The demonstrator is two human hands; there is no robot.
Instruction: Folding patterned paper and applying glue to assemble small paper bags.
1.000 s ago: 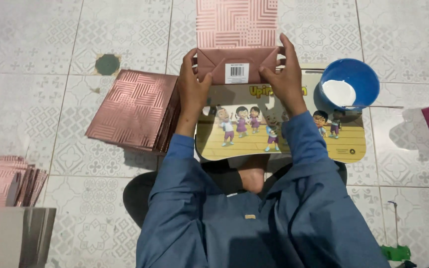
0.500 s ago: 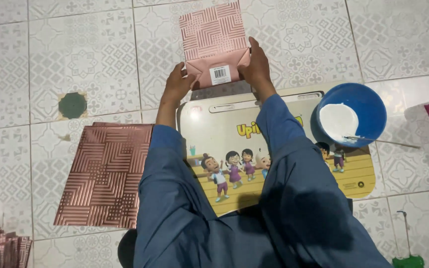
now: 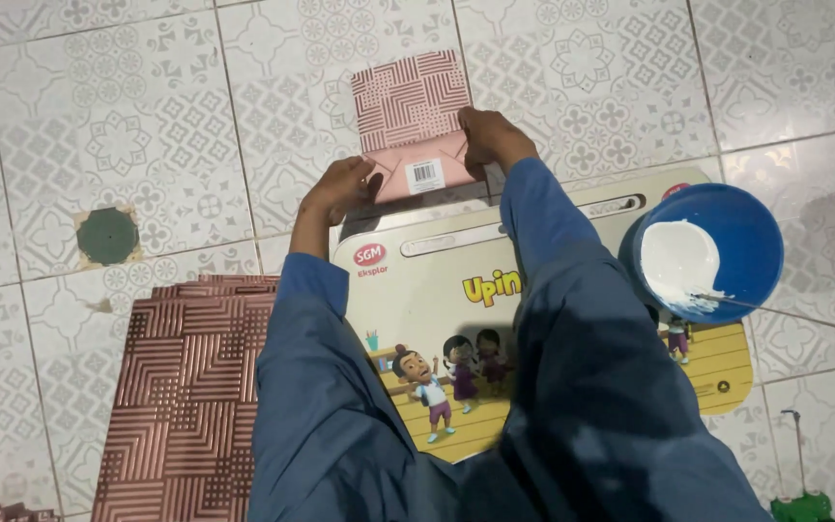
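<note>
Both arms reach fwd over the cartoon board (image 3: 533,319). Left hand (image 3: 338,189) & right hand (image 3: 491,137) press flat, fingers together, on the folded flap of the pink patterned bag (image 3: 412,126), lying on tile floor (image 3: 99,116) beyond the board. Vs. 0.5 s ago: hands in same hold, bag not moved.

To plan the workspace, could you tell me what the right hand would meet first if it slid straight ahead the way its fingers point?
The right hand already rests on the pink paper bag; beyond that, seemingly only bare tiled floor.
</note>
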